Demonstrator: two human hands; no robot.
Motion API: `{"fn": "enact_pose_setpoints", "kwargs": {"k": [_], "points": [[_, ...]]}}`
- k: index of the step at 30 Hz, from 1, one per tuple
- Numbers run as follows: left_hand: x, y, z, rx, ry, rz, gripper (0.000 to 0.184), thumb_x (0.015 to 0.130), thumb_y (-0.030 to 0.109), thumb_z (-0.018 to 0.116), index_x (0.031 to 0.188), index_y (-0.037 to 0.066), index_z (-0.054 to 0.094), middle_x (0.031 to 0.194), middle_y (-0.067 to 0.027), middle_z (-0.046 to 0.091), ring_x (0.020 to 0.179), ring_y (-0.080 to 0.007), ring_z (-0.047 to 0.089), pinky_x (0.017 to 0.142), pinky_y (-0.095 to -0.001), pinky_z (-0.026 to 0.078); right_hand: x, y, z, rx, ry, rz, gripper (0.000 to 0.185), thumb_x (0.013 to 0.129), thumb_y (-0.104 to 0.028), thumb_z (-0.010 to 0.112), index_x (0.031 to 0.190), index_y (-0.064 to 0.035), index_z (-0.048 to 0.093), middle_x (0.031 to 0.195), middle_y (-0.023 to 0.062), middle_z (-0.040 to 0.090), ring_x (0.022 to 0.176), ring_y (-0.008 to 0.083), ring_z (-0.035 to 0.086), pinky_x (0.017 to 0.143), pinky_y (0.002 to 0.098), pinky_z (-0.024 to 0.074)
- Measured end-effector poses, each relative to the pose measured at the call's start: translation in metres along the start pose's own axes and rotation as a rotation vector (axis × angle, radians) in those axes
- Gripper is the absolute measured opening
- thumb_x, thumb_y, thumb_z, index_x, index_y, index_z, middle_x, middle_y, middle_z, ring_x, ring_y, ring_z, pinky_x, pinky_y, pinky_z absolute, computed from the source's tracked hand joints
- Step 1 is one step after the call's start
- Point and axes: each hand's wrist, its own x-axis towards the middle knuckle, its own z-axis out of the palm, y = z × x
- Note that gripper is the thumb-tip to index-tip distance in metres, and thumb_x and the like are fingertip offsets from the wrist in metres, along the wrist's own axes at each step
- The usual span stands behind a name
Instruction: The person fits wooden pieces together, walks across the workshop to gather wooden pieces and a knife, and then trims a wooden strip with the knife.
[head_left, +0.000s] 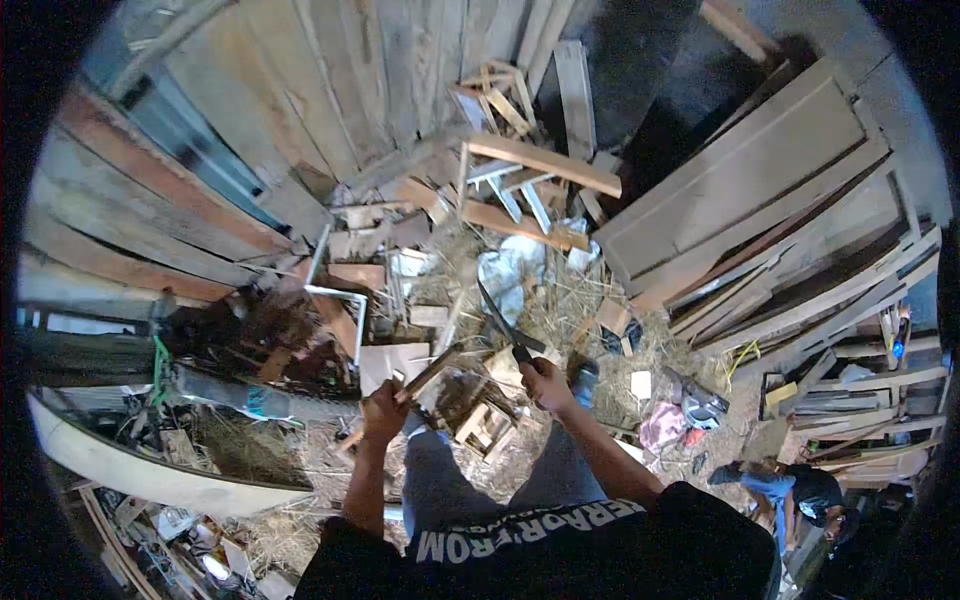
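Gripped in my right hand [547, 387] is the dark handle of a machete [497, 315], its long narrow blade pointing up and to the left. My left hand [383, 410] is closed around a strip of wood [430, 374] that slants up to the right, apart from the blade. Between the two hands, on the straw-strewn ground in front of my legs, lies a small wooden frame-like piece [486, 430]. A flat light board [392, 365] is just beyond my left hand.
Wood scraps, straw and a pale crumpled sack [510, 270] cover the ground ahead. A large panel [740, 170] leans at the right, above stacked planks [860, 400]. Plank walls [290, 80] rise behind. Another person [800, 500] is at the lower right.
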Motion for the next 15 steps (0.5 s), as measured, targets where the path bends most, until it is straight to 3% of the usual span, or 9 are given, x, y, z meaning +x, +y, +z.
{"fn": "enact_pose_setpoints", "kwargs": {"k": [1,3,6,8,11,14,15], "points": [[-0.002,-0.002,-0.002,0.046,0.009,-0.061,0.026,0.083,0.011,0.077,0.1,0.005,0.059,0.087,-0.0246,0.07,0.085,-0.0475,0.07,0.076,-0.0548,0.055,-0.012,-0.021,0.015,0.044,-0.03,-0.059,0.032,0.102,-0.036,0.066,0.102,-0.0039,0.066,0.073,0.0003,0.059,0.06,0.0102,0.053,0.054,0.032,0.0424],[-0.013,0.001,-0.017,-0.144,0.042,-0.114,0.025,0.082,0.01,0.076,0.1,0.004,0.059,0.089,-0.0255,0.071,0.085,-0.0481,0.07,0.075,-0.0539,0.055,-0.031,-0.058,0.042,0.125,-0.097,-0.173,0.027,0.102,-0.033,0.067,0.103,-0.006,0.066,0.071,-0.0018,0.056,0.058,0.0094,0.05,0.052,0.0304,0.0384],[-0.025,0.018,-0.036,-0.157,0.118,-0.061,0.024,0.084,0.011,0.075,0.099,0.004,0.058,0.087,-0.0248,0.07,0.085,-0.0487,0.069,0.073,-0.0544,0.055,-0.07,-0.121,0.067,-0.01,-0.122,-0.223,0.031,0.104,-0.036,0.066,0.111,-0.0054,0.066,0.072,-0.0026,0.057,0.061,0.0094,0.052,0.055,0.0297,0.0402],[-0.04,0.036,-0.042,-0.153,0.128,-0.127,0.024,0.084,0.012,0.075,0.098,0.004,0.057,0.087,-0.0248,0.07,0.086,-0.0496,0.069,0.073,-0.055,0.054,-0.098,-0.154,0.082,-0.045,-0.144,-0.177,0.036,0.106,-0.043,0.061,0.097,-0.0079,0.063,0.062,-0.0032,0.05,0.047,0.0076,0.043,0.043,0.0278,0.0303],[-0.056,0.059,-0.05,-0.157,0.228,-0.221,0.026,0.086,0.015,0.076,0.099,0.004,0.056,0.088,-0.0254,0.07,0.088,-0.0511,0.067,0.075,-0.0561,0.054,-0.097,-0.162,0.076,-0.325,-0.163,-0.276,0.036,0.104,-0.042,0.064,0.091,-0.0083,0.063,0.061,-0.0026,0.051,0.045,0.0091,0.042,0.042,0.0298,0.0306],[-0.082,0.085,-0.059,-0.181,0.454,-0.343,0.031,0.087,0.016,0.076,0.112,0.004,0.061,0.095,-0.0261,0.071,0.094,-0.0516,0.067,0.078,-0.0558,0.054,-0.068,-0.145,0.053,-0.295,-0.347,-0.264,0.033,0.103,-0.038,0.065,0.089,-0.0078,0.061,0.064,-0.0026,0.053,0.046,0.009,0.043,0.042,0.0302,0.0314],[-0.096,0.094,-0.061,-0.223,0.57,-0.33,0.035,0.087,0.016,0.076,0.116,0.004,0.062,0.099,-0.0264,0.071,0.096,-0.0512,0.067,0.08,-0.0554,0.054,-0.066,-0.147,0.043,-0.29,-0.473,-0.399,0.03,0.104,-0.034,0.065,0.088,-0.0084,0.06,0.064,-0.003,0.053,0.047,0.008,0.045,0.043,0.029,0.0335]]}}
